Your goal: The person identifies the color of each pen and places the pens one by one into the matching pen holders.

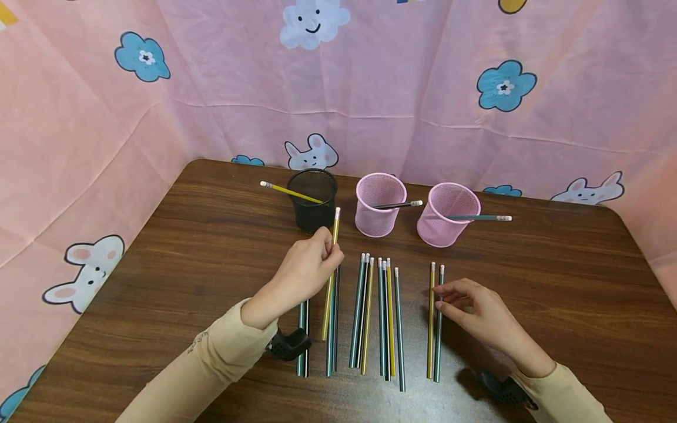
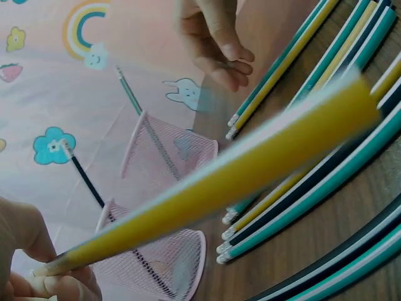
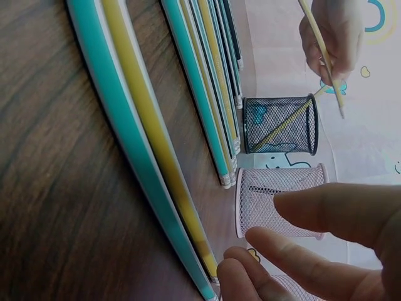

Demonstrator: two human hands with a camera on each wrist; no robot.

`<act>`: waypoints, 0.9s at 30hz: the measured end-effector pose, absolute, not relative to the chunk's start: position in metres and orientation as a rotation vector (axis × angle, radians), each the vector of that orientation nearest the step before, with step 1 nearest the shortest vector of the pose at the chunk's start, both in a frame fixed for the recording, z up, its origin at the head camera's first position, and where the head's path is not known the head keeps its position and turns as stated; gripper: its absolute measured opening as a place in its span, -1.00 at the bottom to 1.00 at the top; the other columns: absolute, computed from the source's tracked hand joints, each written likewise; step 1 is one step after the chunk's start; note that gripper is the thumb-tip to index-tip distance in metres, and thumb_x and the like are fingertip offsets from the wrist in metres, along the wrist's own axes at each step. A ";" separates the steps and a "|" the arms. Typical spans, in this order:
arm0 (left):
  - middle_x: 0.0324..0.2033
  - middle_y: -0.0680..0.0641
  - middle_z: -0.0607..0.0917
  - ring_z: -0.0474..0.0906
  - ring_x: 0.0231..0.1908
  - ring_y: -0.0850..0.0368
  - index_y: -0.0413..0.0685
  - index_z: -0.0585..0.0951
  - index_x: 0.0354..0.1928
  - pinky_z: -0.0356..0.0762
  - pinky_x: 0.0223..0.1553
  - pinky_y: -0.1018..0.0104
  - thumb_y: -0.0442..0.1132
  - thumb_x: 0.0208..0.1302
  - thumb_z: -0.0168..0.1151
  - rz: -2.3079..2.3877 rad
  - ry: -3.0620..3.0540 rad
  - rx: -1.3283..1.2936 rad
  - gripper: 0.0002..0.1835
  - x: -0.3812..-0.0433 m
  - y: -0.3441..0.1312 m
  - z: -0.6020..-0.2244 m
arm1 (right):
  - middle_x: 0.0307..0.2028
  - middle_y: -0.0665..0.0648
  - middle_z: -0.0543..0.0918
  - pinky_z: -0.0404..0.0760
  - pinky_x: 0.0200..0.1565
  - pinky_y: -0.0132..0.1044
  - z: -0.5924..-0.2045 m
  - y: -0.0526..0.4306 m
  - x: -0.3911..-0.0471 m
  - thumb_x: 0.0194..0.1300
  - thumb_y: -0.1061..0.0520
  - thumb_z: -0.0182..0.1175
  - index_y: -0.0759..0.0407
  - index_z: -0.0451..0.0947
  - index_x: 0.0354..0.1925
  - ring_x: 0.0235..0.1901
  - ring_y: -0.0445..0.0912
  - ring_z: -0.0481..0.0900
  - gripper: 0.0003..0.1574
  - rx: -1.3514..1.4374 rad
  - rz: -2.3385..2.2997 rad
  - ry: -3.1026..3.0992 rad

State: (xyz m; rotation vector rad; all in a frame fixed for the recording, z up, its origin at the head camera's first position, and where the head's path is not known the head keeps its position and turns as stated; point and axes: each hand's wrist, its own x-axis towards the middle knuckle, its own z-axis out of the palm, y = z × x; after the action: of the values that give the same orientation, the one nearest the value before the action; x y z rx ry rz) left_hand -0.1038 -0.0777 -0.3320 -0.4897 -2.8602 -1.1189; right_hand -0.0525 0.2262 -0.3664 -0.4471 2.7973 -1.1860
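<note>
My left hand (image 1: 304, 267) pinches a yellow pencil (image 2: 219, 182) near its eraser end, lifted in front of the black mesh cup (image 1: 312, 217). The pencil's eraser points up toward the cup. My right hand (image 1: 481, 308) holds nothing; its thumb and forefinger are apart, over a teal pencil (image 1: 438, 352) and beside a yellow pencil (image 1: 431, 346) lying parallel on the table. In the black cup leans another yellow pencil (image 1: 291, 192). The middle pink mesh cup (image 1: 372, 223) has a black pencil (image 1: 404, 205), and the right pink cup (image 1: 439, 235) a teal pencil (image 1: 486, 218).
Several teal, black and yellow pencils (image 1: 391, 329) lie in small groups across the middle of the brown wooden table (image 1: 201, 235), erasers toward the cups. A few more pencils (image 1: 301, 352) are partly hidden under my left wrist. Behind the table hangs a pink patterned cloth (image 1: 381, 76).
</note>
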 end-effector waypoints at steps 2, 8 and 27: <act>-0.72 0.09 0.39 0.23 -0.69 0.25 -0.10 0.34 -0.46 0.17 -0.62 0.40 -0.31 0.26 0.01 -1.134 -2.838 -0.476 -0.85 -0.104 -0.079 -0.329 | -0.23 0.08 0.68 0.62 -0.26 -0.38 -0.366 0.226 -0.053 0.20 0.23 0.30 0.24 0.64 -0.14 -0.32 -0.31 0.59 -0.77 -0.444 -1.180 2.798; -0.63 0.03 0.54 0.30 -0.67 0.27 -0.16 0.44 -0.32 0.27 -0.59 0.40 -0.33 0.30 0.02 -1.198 -2.746 -0.458 -0.95 -0.106 -0.084 -0.323 | -0.23 0.07 0.67 0.62 -0.25 -0.37 -0.366 0.227 -0.053 0.21 0.22 0.30 0.23 0.64 -0.13 -0.32 -0.30 0.59 -0.77 -0.437 -1.172 2.799; -0.40 -0.21 0.67 0.66 -0.52 0.02 -0.34 0.42 -0.15 0.57 -0.45 0.52 -0.34 0.41 0.02 -1.434 -2.354 -0.311 -0.86 -0.112 -0.100 -0.302 | -0.24 0.06 0.68 0.63 -0.25 -0.37 -0.366 0.229 -0.052 0.20 0.22 0.30 0.23 0.64 -0.14 -0.32 -0.30 0.59 -0.77 -0.436 -1.173 2.811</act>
State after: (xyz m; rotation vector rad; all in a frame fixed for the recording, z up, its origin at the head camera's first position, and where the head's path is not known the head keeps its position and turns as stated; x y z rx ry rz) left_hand -0.1119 -0.0996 -0.3016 -0.3105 -2.3540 -1.4344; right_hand -0.0523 0.2285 -0.3664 -0.4355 2.8105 -1.1732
